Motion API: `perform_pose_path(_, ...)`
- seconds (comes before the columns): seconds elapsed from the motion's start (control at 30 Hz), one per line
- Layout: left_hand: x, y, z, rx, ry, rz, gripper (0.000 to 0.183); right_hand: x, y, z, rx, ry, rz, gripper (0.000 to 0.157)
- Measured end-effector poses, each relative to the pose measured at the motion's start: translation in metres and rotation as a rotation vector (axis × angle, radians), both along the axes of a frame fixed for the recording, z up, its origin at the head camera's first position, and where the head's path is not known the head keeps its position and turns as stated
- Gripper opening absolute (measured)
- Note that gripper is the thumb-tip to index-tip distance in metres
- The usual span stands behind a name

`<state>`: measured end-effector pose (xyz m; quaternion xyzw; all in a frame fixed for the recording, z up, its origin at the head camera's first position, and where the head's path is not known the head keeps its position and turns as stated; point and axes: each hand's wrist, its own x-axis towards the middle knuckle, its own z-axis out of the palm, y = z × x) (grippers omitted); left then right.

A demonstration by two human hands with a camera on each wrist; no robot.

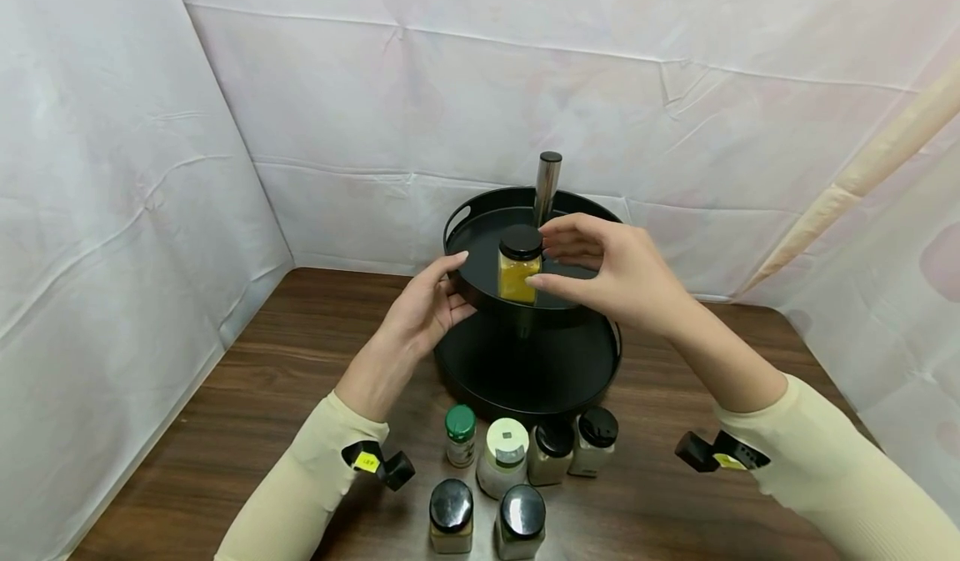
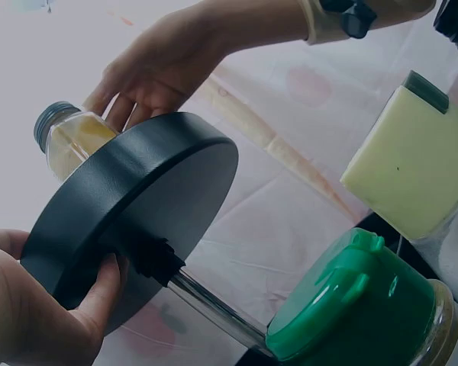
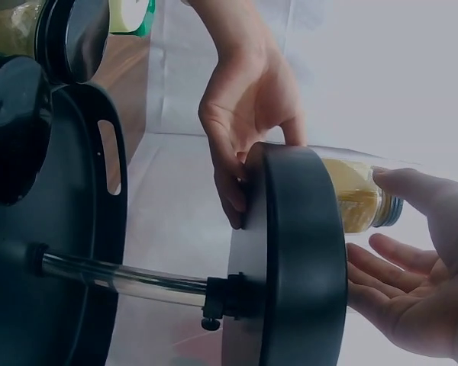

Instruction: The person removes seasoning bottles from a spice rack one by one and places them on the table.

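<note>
A square glass jar of yellow powder [image 1: 517,277] with a black lid stands on the upper tray [image 1: 480,240] of a black two-tier stand. My right hand [image 1: 618,269] is beside it, thumb tip at the jar's side. In the right wrist view, the fingers of that hand [image 3: 412,282] are spread below the jar [image 3: 355,198], with a gap between. My left hand [image 1: 423,307] holds the upper tray's left edge, thumb over the rim and fingers underneath. From below, the left wrist view shows its fingers [image 2: 99,297] against the tray's underside.
In front of the stand's lower tray [image 1: 525,369] are a green-capped shaker [image 1: 460,436], a white-lidded jar [image 1: 504,457] and several black-lidded jars, including one at the front [image 1: 452,515]. A metal post [image 1: 547,186] rises through the trays. White cloth [image 1: 420,102] hangs behind the wooden table [image 1: 315,328].
</note>
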<state>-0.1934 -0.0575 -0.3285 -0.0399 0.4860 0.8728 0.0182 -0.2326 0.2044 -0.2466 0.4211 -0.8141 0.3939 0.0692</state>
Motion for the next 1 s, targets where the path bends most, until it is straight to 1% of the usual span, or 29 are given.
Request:
perform_pose_path(0.2, 0.0, 0.0, 0.0, -0.005, 0.002, 0.001, 0.021, -0.004, -0.008, -0.001, 0.001, -0.019, 0.011, 0.058)
perform_pose_path(0.5, 0.001, 0.0, 0.0, -0.005, -0.002, 0.0, 0.023, -0.009, -0.015, 0.001, -0.014, -0.144, 0.108, 0.059)
perform_pose_path(0.67, 0.0, 0.0, 0.0, -0.005, -0.001, -0.002, 0.023, -0.012, -0.019, 0.001, -0.016, -0.196, 0.152, 0.059)
perform_pose_path(0.87, 0.0, 0.0, 0.0, -0.002, -0.006, -0.005, 0.023, -0.015, -0.024, 0.0, -0.024, -0.218, 0.205, 0.057)
perform_pose_path(1.0, 0.0, 0.0, 0.0, -0.003, -0.007, -0.006, 0.023, -0.016, -0.026, 0.0, -0.018, -0.235, 0.216, 0.056)
